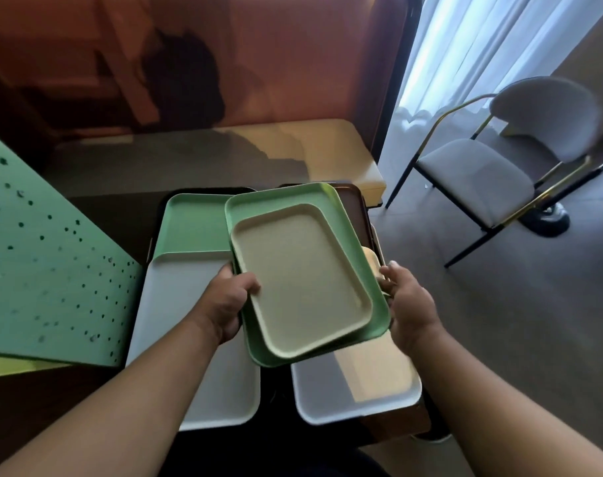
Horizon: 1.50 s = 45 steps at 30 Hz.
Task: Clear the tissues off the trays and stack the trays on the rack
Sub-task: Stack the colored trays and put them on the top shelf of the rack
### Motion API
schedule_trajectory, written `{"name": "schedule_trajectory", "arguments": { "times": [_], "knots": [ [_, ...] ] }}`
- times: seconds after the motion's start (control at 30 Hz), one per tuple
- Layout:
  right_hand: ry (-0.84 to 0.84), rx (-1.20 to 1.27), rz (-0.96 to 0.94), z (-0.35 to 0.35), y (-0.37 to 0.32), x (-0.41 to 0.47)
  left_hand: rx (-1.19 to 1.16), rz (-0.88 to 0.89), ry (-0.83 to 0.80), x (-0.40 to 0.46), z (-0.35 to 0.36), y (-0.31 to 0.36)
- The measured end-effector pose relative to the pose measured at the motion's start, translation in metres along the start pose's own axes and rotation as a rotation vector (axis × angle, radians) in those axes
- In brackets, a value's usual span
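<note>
A small beige tray point(300, 287) lies inside a larger green tray point(348, 235), and I hold the pair tilted above the table. My left hand point(227, 304) grips their left edge, thumb on the beige rim. My right hand point(410, 304) holds the right edge. Beneath them lie a white tray point(189, 339) at the left, a second green tray point(193, 222) behind it, a white tray point(358, 390) at the lower right and a brown tray point(353, 201) at the back right. No tissues are visible on any tray.
A green perforated panel point(52, 256) slants up at the left. A cushioned bench point(327, 149) runs behind the dark table point(121, 215). A grey chair point(493, 173) with a gold and black frame stands on the floor at the right, by the curtain.
</note>
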State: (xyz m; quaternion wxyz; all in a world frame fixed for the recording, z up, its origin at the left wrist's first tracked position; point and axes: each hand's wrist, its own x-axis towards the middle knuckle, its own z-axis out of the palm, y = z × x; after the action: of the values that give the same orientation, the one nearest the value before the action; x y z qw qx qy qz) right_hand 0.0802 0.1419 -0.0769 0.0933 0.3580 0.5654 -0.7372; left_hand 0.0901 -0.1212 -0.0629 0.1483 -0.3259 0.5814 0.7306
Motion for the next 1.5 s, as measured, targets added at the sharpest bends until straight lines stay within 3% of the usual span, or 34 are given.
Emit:
{"name": "schedule_trajectory", "arguments": {
  "times": [0.1,0.23,0.43,0.8,1.13,1.5],
  "knots": [
    [-0.121,-0.348,0.118,-0.016,-0.006,0.013,0.126,-0.044,-0.033,-0.014,0.008,-0.013],
    [-0.069,-0.767,-0.101,-0.032,0.013,0.012,0.308,-0.098,0.006,-0.023,0.030,-0.048],
    [-0.056,-0.880,-0.157,-0.057,0.030,0.013,0.592,-0.113,0.090,-0.020,0.044,-0.080],
    [0.031,-1.086,-0.172,-0.062,0.041,0.015,0.753,-0.163,0.113,-0.030,0.065,-0.076],
    [0.048,-1.193,-0.145,-0.061,0.043,0.017,0.807,-0.307,0.151,-0.017,0.074,-0.075],
    [0.086,-1.060,-0.081,-0.055,0.042,0.016,0.683,-0.253,0.273,-0.015,0.077,-0.086]
  ]
}}
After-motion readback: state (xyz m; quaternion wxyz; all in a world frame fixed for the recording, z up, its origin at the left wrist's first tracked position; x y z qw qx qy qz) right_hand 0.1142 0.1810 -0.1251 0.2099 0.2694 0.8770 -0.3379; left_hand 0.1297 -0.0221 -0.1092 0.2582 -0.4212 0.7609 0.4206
